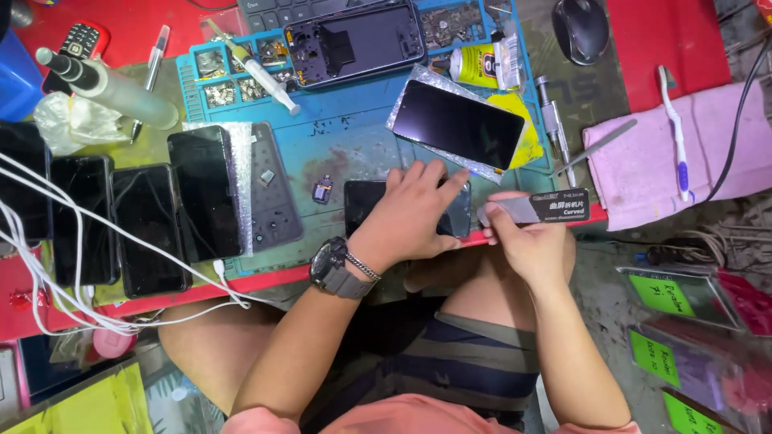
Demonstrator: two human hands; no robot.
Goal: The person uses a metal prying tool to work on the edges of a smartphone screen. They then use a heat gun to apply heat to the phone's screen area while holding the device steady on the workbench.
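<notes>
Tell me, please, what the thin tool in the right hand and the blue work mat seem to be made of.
The thin opening tool in the right hand looks like sheet metal: its bare end is grey with a dull shine, the rest has a dark printed cover. The blue work mat looks like matte silicone or rubber, with moulded compartments and stains; I cannot be sure which.

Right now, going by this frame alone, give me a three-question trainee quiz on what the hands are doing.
1. True or false: the left hand presses on a dark phone on the blue mat.
2. The right hand holds: A a syringe, B a thin metal pry card, C a toothbrush.
3. Which wrist wears the watch?

Key: 1 true; 2 B; 3 left.
</notes>
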